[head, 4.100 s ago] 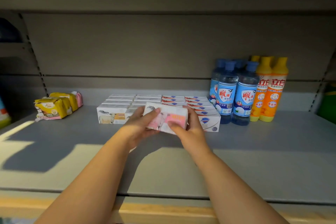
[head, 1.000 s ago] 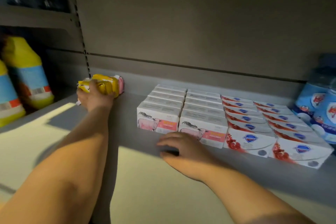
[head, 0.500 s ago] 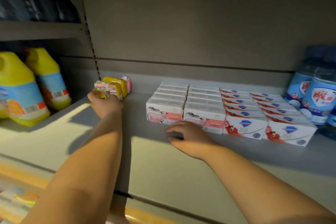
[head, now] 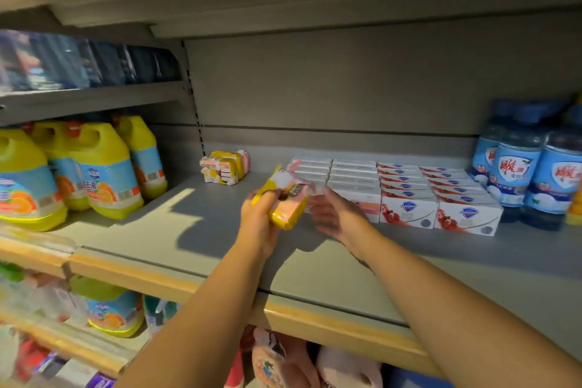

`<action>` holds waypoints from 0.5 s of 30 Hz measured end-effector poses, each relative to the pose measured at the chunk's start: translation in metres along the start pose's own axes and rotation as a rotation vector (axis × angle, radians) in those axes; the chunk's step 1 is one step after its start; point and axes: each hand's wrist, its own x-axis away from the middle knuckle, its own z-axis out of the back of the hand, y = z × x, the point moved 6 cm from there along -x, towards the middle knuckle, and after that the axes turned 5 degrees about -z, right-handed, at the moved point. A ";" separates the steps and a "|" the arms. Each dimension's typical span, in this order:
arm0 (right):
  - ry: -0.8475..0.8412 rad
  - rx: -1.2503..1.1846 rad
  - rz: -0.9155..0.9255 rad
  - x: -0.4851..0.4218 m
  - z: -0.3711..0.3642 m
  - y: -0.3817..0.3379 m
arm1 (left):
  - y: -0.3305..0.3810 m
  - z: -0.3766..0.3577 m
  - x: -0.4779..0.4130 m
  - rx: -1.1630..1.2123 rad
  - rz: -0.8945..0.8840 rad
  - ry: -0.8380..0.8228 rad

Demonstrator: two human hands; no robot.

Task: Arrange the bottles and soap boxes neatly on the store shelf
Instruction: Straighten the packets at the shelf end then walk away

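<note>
My left hand (head: 259, 220) grips a yellow and pink soap pack (head: 288, 201), lifted above the grey shelf (head: 195, 230) in front of the soap box rows. My right hand (head: 337, 214) is open, palm turned toward the pack, just right of it and blurred. Behind it stand white soap boxes with pink labels (head: 352, 179) and, to their right, white boxes with red and blue marks (head: 441, 195), all in tidy rows. More yellow soap packs (head: 225, 167) lie at the shelf's back left. Blue-labelled bottles (head: 529, 173) stand at the right.
Large yellow jugs (head: 104, 170) fill the neighbouring shelf bay on the left. A shelf above holds dark blue packs (head: 88, 60). Below the wooden front rail (head: 315, 321) are more jugs and soft pink items. An orange bottle edge (head: 575, 205) shows at the far right.
My left hand has taken one yellow pack from the back-left pile and brought it right toward the boxes. My right hand lifted off the shelf and opened toward the pack.
</note>
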 end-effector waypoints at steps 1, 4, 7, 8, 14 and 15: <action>-0.067 -0.102 0.005 0.006 -0.002 -0.002 | -0.001 -0.009 0.007 -0.022 0.006 -0.042; -0.147 -0.155 0.088 0.030 0.004 -0.008 | -0.009 -0.034 0.027 -0.158 0.008 -0.141; -0.013 -0.232 0.109 0.046 0.030 -0.010 | -0.025 -0.056 0.036 -0.324 0.056 -0.224; 0.036 -0.295 0.110 0.051 0.043 -0.010 | -0.033 -0.063 0.039 -0.397 0.084 -0.263; 0.136 -0.591 0.085 0.083 0.132 -0.006 | -0.090 -0.114 0.069 -0.600 0.233 -0.631; 0.195 -0.551 0.068 0.089 0.151 -0.005 | -0.097 -0.122 0.073 -0.623 0.233 -0.650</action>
